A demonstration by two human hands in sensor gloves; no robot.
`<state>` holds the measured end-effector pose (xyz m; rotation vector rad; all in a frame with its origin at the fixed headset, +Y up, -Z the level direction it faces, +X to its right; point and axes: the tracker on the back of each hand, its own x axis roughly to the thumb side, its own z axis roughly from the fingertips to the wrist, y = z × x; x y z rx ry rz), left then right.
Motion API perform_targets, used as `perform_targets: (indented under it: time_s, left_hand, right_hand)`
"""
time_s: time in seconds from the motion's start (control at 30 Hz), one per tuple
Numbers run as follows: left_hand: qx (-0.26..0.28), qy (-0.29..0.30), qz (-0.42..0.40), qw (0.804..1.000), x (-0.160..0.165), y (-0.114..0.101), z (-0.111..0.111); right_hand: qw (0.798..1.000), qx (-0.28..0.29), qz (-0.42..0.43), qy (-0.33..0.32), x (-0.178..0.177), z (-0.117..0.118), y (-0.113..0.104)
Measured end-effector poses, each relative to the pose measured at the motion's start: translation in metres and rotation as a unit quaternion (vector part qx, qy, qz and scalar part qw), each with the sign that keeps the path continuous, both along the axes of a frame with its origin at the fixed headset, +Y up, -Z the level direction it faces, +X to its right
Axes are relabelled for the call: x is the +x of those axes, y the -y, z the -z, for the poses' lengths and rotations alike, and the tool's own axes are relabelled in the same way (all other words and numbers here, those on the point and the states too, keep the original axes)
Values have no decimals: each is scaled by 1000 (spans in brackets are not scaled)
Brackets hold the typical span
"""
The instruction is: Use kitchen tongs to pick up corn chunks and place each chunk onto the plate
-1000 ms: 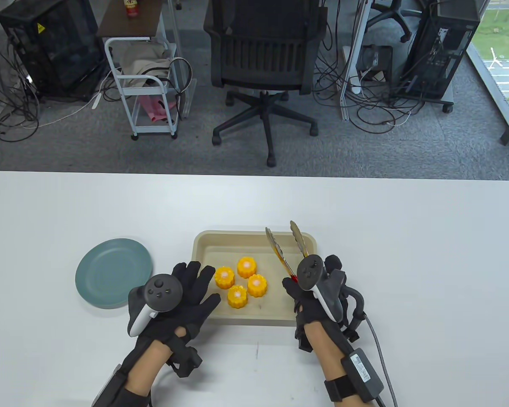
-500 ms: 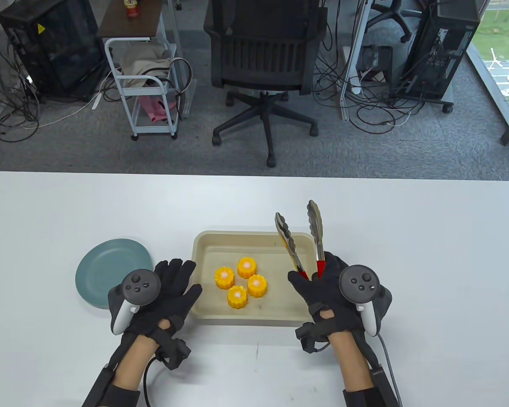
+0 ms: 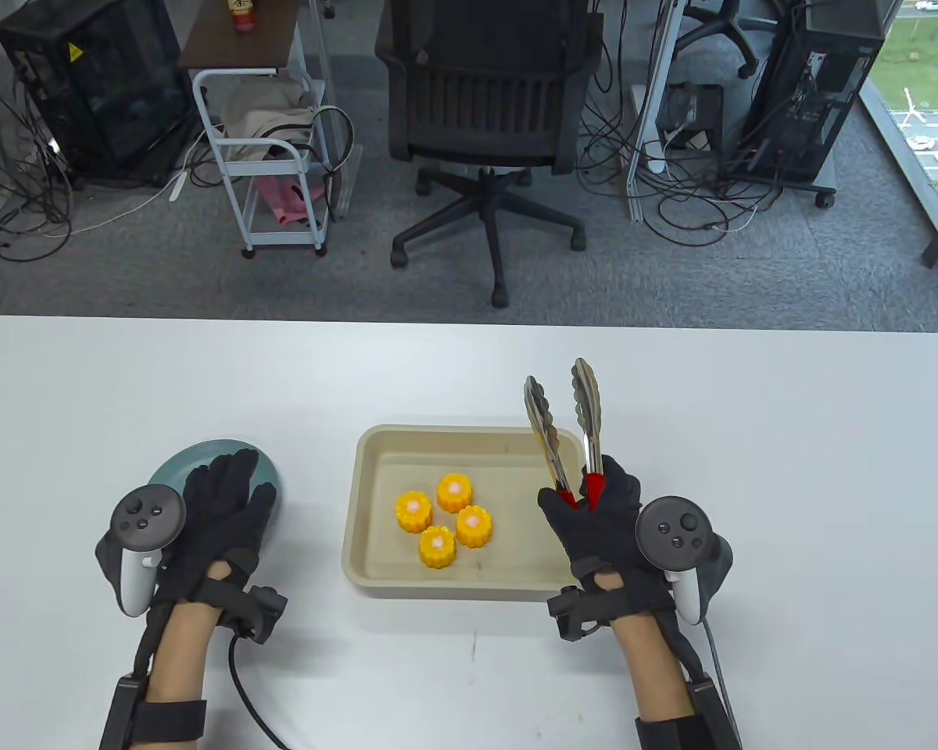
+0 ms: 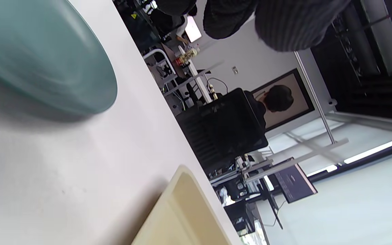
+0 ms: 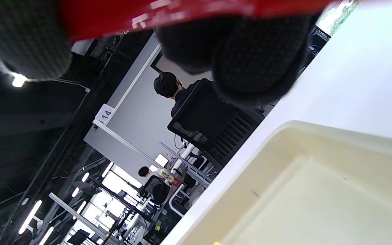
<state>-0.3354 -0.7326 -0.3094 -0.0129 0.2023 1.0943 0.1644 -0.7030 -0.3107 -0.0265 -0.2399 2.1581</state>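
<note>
**Tongs raised over the tray, no corn moved yet**

The white desk (image 3: 672,375) carries a beige tray (image 3: 375,453) at its middle, with the teal plate (image 3: 164,469) just to its left, likely set close so each carry is short. Four yellow corn chunks (image 3: 444,519) sit clustered inside the tray; none is on the plate. The left hand (image 3: 215,519) lies with straight fingers over the plate's near side, holding nothing, probably to steady it. The right hand (image 3: 602,519) grips the red handles of the steel kitchen tongs (image 3: 571,426), whose arms stand apart, pointing away over the tray's far right corner, ready to come down on a chunk. Writing: a "14" sign (image 5: 106,114) in the right wrist view; other labels are too small to read.
</note>
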Motion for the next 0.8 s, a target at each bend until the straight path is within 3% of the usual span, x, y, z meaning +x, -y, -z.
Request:
perform_targets:
  time_s: [0.37, 0.63, 0.8]
  left_hand:
    - [-18, -120, -29, 992, -75, 5, -3]
    - [-114, -220, -20, 969, -102, 45, 6]
    - [-169, -237, 8, 957, -103, 67, 12]
  right_hand:
    - [999, 15, -33, -4, -6, -1, -2]
    - [999, 8, -50, -11, -11, 0, 3]
    - [998, 5, -57, -11, -13, 1, 5]
